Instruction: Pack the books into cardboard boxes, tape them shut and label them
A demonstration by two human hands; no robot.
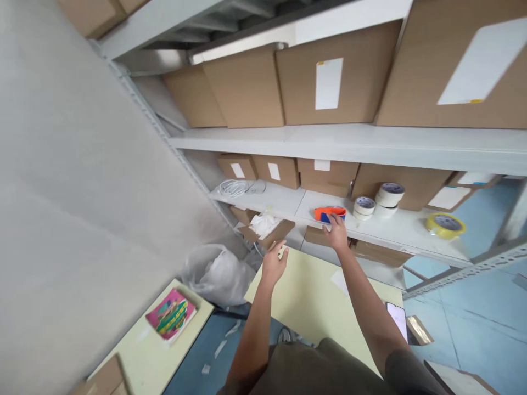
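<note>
My right hand reaches to the front edge of the middle shelf, its fingertips at an orange and blue object; whether they grip it I cannot make out. Over the far edge of the pale yellow table is my left hand, fingers apart and holding nothing. To the right of the orange and blue object, white tape rolls stand in stacks, and a yellow tape roll lies further along the shelf.
Cardboard boxes fill the upper shelf. A coiled white cable lies on the middle shelf's left. A plastic bag and a side table with a magazine are at left. A phone lies at the right.
</note>
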